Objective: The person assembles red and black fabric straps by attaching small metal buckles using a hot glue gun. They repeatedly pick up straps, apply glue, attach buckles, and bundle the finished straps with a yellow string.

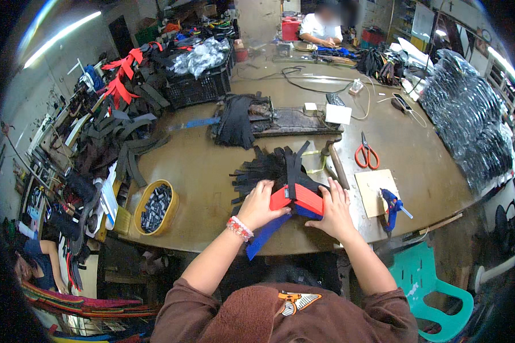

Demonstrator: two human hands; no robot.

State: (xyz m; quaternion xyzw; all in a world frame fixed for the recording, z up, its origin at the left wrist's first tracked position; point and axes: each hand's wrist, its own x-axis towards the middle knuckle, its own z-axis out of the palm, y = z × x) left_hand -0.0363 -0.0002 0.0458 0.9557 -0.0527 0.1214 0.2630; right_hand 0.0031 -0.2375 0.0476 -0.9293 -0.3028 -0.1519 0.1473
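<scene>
At the near edge of the table, a red padded strap [309,200] bends at its middle between my two hands. My left hand [261,207] is closed around its left end, with the thumb along the lower edge. The right end sits between the thumb and fingers of my right hand [336,212]. A narrow black webbing strip [291,168] runs away from the middle of the red strap. Blue strap material [267,235] hangs below it, past the table edge. Just beyond my hands lies a spread bundle of black strips [257,171].
Orange-handled scissors [367,155] and a hammer-like tool [335,163] lie at right. A blue tool [390,208] rests by a tan board [373,191]. A yellow tub [139,214] holds black buckles. A green chair [420,274] stands at lower right. Another person [321,28] sits across.
</scene>
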